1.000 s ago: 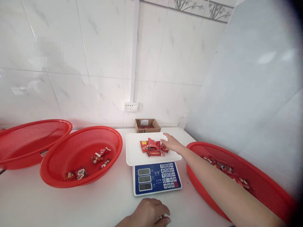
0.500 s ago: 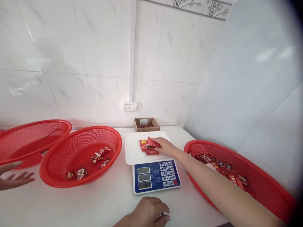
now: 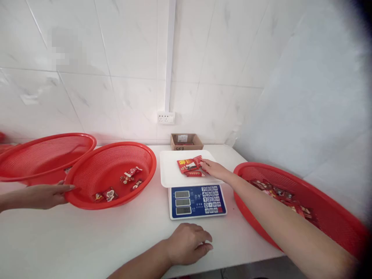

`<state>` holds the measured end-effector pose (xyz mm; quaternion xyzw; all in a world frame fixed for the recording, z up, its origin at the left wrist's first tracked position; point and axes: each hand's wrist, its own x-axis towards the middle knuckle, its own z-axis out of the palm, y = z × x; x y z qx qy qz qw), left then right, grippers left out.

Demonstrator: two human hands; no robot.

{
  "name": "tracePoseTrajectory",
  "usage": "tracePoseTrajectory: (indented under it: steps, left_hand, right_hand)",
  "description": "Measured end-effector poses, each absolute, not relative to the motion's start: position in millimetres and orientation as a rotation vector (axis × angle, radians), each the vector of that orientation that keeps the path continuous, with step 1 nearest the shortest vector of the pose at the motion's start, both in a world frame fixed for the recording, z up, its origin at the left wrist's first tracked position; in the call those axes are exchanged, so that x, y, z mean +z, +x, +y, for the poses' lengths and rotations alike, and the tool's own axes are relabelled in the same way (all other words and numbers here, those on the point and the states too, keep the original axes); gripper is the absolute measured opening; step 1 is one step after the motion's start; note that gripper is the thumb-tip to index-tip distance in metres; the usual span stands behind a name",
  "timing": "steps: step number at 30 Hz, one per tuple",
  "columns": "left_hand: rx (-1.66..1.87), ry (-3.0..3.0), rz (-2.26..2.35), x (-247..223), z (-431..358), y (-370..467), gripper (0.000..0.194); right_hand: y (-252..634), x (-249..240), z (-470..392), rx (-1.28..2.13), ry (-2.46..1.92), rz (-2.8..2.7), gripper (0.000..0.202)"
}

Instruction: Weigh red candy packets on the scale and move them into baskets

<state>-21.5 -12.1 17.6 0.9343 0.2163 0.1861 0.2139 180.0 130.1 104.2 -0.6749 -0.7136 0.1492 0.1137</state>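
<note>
My right hand (image 3: 214,170) reaches in from the right over the white weighing pan (image 3: 168,176). Its thumb and fingers pinch the right end of a red snack packet (image 3: 191,164), which lies on the pan. Another red packet (image 3: 195,174) lies just in front, partly covered. Below the pan is the blue panel of the digital scale (image 3: 197,201), whose readings I cannot make out. My left hand (image 3: 190,243) hovers or rests before the scale, back up. Its fingers are loosely bent, thumb apart from them, and nothing shows in them.
A co-worker's hand (image 3: 59,193) holds the rim of a red basket (image 3: 101,155) with several small packets. Another red basket (image 3: 49,149) stands farther left. At right, a red basket (image 3: 334,205) contains many packets. A cardboard box (image 3: 186,142) sits behind the scale.
The red packet, tilted up in my right fingers before, now lies flatter on the pan. The co-worker's hand has moved right onto the basket rim. My view has tipped down slightly.
</note>
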Motion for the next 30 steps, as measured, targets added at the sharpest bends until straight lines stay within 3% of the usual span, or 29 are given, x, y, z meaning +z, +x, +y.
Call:
tracePoseTrajectory:
  steps: [4,15,20,25,28,30]
  left_hand:
    - [0.473,2.596,0.584,18,-11,-22,0.023]
    - [0.476,2.627,0.569,17,-13,-21,0.022]
    - [0.568,2.609,0.522,14,-15,-19,0.02]
    - [1.021,2.561,0.634,30,-2,-29,0.018]
    - [1.315,2.516,1.077,57,33,-63,0.022]
    - [1.327,2.458,1.607,77,65,-100,0.033]
  right_hand:
    - [168,113,116,0.532,-1.834,-2.095,0.054]
    - [184,146,2,0.198,-1.685,-2.011,0.05]
    - [192,89,-51,0.385,-1.652,-1.784,0.037]
    - [200,2,-58,0.658,-1.681,-1.448,0.037]
    - [205,-27,-55,0.726,-1.681,-1.371,0.038]
    - [207,-34,-54,0.74,-1.675,-1.372,0.038]
